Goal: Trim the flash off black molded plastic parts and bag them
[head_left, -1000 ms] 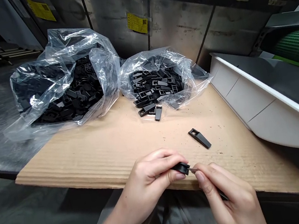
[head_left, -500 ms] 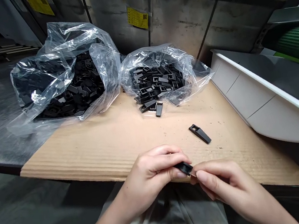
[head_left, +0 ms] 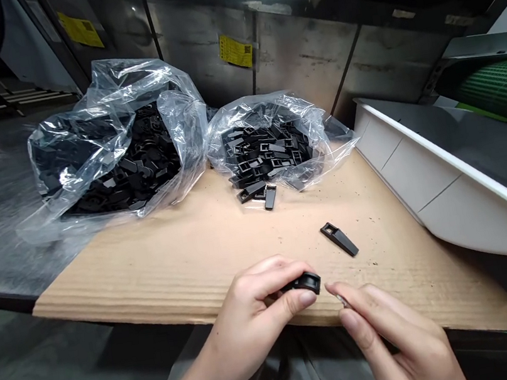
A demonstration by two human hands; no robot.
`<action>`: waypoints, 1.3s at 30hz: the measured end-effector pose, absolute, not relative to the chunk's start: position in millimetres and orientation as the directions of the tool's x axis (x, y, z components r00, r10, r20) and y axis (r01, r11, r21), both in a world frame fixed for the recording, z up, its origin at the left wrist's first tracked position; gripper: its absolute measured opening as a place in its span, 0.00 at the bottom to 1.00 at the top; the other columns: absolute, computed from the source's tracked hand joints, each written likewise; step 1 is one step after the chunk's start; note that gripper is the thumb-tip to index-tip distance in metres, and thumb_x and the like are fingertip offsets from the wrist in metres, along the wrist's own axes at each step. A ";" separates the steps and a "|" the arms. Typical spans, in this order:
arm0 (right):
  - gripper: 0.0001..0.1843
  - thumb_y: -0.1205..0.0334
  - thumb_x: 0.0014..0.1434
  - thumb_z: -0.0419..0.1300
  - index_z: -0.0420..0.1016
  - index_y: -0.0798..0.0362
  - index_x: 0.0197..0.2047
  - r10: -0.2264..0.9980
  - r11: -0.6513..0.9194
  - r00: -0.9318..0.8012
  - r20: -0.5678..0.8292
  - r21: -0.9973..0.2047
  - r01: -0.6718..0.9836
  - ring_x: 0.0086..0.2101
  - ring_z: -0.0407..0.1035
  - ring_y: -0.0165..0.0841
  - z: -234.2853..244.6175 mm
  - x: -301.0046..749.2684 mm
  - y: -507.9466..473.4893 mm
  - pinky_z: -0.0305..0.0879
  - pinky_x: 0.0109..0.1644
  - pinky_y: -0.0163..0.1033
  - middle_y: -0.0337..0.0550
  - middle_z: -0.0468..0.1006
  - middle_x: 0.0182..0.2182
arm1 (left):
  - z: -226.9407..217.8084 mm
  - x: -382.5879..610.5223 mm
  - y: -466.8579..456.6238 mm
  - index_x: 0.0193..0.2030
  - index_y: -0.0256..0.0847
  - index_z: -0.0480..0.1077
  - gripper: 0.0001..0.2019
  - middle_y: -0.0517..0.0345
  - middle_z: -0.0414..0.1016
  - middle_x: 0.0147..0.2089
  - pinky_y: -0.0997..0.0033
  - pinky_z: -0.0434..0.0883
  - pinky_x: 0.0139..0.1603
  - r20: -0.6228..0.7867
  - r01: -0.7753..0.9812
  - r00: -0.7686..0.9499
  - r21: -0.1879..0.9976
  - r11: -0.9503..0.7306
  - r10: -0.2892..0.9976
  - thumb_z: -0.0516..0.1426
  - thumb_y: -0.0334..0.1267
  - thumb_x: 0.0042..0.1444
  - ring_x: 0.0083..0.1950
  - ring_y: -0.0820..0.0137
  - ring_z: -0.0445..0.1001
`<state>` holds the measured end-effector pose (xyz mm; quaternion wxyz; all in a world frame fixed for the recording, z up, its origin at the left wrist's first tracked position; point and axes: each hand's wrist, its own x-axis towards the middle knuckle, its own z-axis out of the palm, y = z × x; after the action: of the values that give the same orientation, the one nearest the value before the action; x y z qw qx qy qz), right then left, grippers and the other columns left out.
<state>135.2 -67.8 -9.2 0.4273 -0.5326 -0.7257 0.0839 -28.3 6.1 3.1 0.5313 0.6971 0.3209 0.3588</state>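
Between the thumb and fingers of my left hand [head_left: 264, 306] is a small black plastic part [head_left: 306, 282], its hollow end facing right. My right hand [head_left: 393, 328] is just to the right, apart from that part, its thumb and index finger pinching a thin, small metallic piece [head_left: 341, 299] whose kind I cannot make out. Beyond my hands a single black wedge-shaped plastic part [head_left: 341, 240] with a square opening lies on the cardboard sheet [head_left: 187, 257].
At the back stand two clear plastic bags: the left bag [head_left: 184, 111] and the middle bag [head_left: 320, 123], both full of black parts. Some parts [head_left: 270, 197] spill out in front. A white tray [head_left: 433, 179] borders the right side. Metal panels [head_left: 299, 50] rise behind.
My right hand has drawn away from the black part, down and to the right. My left hand has turned that part so its end shows more. The view has tilted up slightly.
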 end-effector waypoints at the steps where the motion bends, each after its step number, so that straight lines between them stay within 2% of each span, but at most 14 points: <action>1: 0.14 0.69 0.56 0.55 0.71 0.52 0.46 0.860 0.383 -0.027 0.509 -0.610 0.694 0.30 0.70 0.31 -9.9 132.6 -68.1 0.67 0.33 0.32 0.42 0.73 0.28 | 2.8 -28.2 6.0 0.35 0.36 0.73 0.05 0.57 0.71 0.34 0.78 0.65 0.37 0.158 0.062 0.537 0.972 -0.225 0.829 0.56 0.32 0.54 0.37 0.70 0.70; 5: 0.12 0.64 0.59 0.51 0.72 0.50 0.44 0.911 0.286 0.039 0.412 -0.696 0.659 0.27 0.67 0.30 -9.3 125.2 -68.4 0.63 0.29 0.33 0.41 0.70 0.26 | 2.6 -28.2 5.6 0.34 0.35 0.73 0.05 0.56 0.70 0.33 0.78 0.65 0.37 0.158 0.033 0.546 0.977 -0.210 0.823 0.55 0.30 0.54 0.36 0.70 0.69; 9: 0.11 0.65 0.59 0.51 0.72 0.49 0.43 0.923 0.269 0.033 0.384 -0.703 0.658 0.25 0.66 0.29 -8.1 124.2 -67.4 0.61 0.28 0.32 0.39 0.68 0.25 | 4.3 -29.6 6.3 0.34 0.35 0.73 0.05 0.57 0.70 0.33 0.78 0.65 0.38 0.156 0.012 0.567 0.980 -0.197 0.809 0.55 0.29 0.54 0.37 0.71 0.69; 14: 0.09 0.67 0.57 0.54 0.72 0.52 0.41 0.866 0.306 0.052 0.497 -0.611 0.730 0.25 0.64 0.28 -13.0 122.9 -67.1 0.60 0.27 0.33 0.41 0.67 0.25 | 6.7 -30.6 7.7 0.32 0.36 0.74 0.05 0.59 0.71 0.32 0.80 0.65 0.37 0.133 0.009 0.581 0.985 -0.170 0.803 0.56 0.29 0.52 0.36 0.72 0.69; 18: 0.12 0.71 0.55 0.56 0.70 0.52 0.44 0.777 0.360 0.053 0.628 -0.511 0.781 0.27 0.62 0.30 -21.4 119.7 -65.1 0.59 0.29 0.36 0.43 0.68 0.26 | 8.5 -30.8 7.8 0.31 0.35 0.74 0.06 0.60 0.69 0.28 0.81 0.64 0.28 0.065 -0.033 0.610 0.998 -0.056 0.790 0.55 0.29 0.52 0.27 0.75 0.65; 21: 0.13 0.72 0.54 0.58 0.71 0.53 0.44 0.720 0.327 0.086 0.688 -0.446 0.833 0.28 0.64 0.31 -24.3 120.4 -61.6 0.60 0.30 0.37 0.44 0.70 0.27 | 9.0 -31.7 7.6 0.31 0.34 0.74 0.07 0.59 0.68 0.26 0.80 0.64 0.26 0.037 -0.053 0.662 0.999 -0.002 0.749 0.54 0.30 0.53 0.25 0.75 0.64; 23: 0.12 0.71 0.54 0.57 0.72 0.54 0.43 0.722 0.328 0.085 0.687 -0.447 0.832 0.28 0.66 0.31 -22.8 123.1 -60.3 0.62 0.31 0.35 0.44 0.71 0.27 | 8.1 -32.4 7.3 0.32 0.35 0.74 0.06 0.58 0.69 0.27 0.79 0.65 0.29 0.062 -0.045 0.681 0.998 -0.043 0.730 0.55 0.30 0.53 0.28 0.74 0.66; 25: 0.12 0.71 0.55 0.56 0.71 0.54 0.43 0.765 0.339 0.080 0.639 -0.505 0.794 0.27 0.68 0.29 -19.0 126.1 -61.5 0.64 0.30 0.32 0.42 0.73 0.28 | 6.2 -32.7 6.7 0.33 0.37 0.74 0.06 0.58 0.72 0.31 0.78 0.67 0.36 0.120 -0.049 0.657 0.992 -0.116 0.744 0.56 0.28 0.52 0.33 0.71 0.69; 28: 0.09 0.66 0.59 0.52 0.70 0.52 0.41 0.876 0.251 0.148 0.460 -0.695 0.673 0.21 0.67 0.25 -11.7 128.2 -67.3 0.64 0.26 0.29 0.36 0.73 0.23 | 2.5 -32.2 4.7 0.35 0.39 0.75 0.11 0.57 0.74 0.38 0.79 0.66 0.43 0.216 -0.064 0.582 0.973 -0.220 0.784 0.55 0.22 0.50 0.41 0.70 0.71; 31: 0.12 0.61 0.61 0.48 0.69 0.52 0.30 0.939 0.123 0.198 0.283 -0.809 0.575 0.19 0.64 0.25 -6.0 126.6 -72.3 0.60 0.22 0.28 0.35 0.69 0.19 | -0.2 -31.1 2.0 0.35 0.39 0.75 0.15 0.57 0.74 0.41 0.80 0.67 0.45 0.285 -0.021 0.517 0.947 -0.321 0.807 0.52 0.19 0.49 0.43 0.70 0.72; 35: 0.15 0.60 0.60 0.48 0.66 0.52 0.24 0.949 0.122 0.156 0.274 -0.774 0.622 0.17 0.60 0.25 -3.0 123.0 -71.2 0.54 0.17 0.29 0.36 0.67 0.18 | -2.8 -30.3 0.2 0.35 0.40 0.75 0.14 0.56 0.75 0.42 0.77 0.68 0.46 0.340 0.053 0.489 0.908 -0.416 0.804 0.52 0.21 0.49 0.43 0.69 0.73; 39: 0.14 0.62 0.60 0.48 0.65 0.51 0.24 0.928 0.187 0.122 0.351 -0.726 0.662 0.19 0.62 0.26 -3.4 120.3 -67.8 0.57 0.22 0.29 0.36 0.67 0.19 | -7.8 -30.6 0.5 0.36 0.40 0.75 0.15 0.55 0.75 0.43 0.76 0.68 0.46 0.394 0.099 0.490 0.861 -0.498 0.778 0.51 0.21 0.50 0.43 0.68 0.73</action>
<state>120.3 -67.8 -3.4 0.4238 -0.6177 -0.6435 0.1574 -30.6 0.5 -7.8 0.4093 0.7598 0.2886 0.4146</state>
